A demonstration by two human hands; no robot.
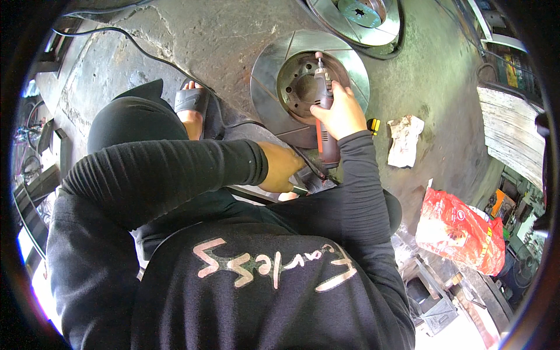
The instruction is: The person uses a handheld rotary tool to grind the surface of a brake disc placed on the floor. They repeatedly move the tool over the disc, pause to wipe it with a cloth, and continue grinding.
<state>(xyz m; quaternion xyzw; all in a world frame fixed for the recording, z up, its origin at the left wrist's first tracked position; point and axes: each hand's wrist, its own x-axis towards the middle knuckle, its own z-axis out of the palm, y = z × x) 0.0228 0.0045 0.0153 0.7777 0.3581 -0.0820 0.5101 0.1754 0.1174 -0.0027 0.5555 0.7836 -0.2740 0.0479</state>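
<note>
Just past 12 o'clock from the centre of my feed, the disc (268, 84) is lying flat on the floor (230, 61), with the grinder (322, 86) slanting across its right half. I'm gripping the grinder with the right hand (344, 114), thumb on one side and fingers closed around the body. The pink stone (318, 55) is pointing toward 12, over the far edge of the hub (287, 76); from up here I'm not able to tell whether it is touching metal. The left hand (281, 166) is hanging close to the cable (248, 122), its fingers bent and partly hidden, so I cannot tell whether they are pinching anything.

Around the work, disc 2 (389, 26) is lying at 1 o'clock, a rag (404, 143) is resting between 2 and 3, and a red bag (449, 227) is sitting between 3 and 4.

I'm judging the step in hand to be lining up the stone with the hub. To my mind, the next move is calling for a steady right wrist, a light first contact, and the left hand guiding the cable clear.
</note>
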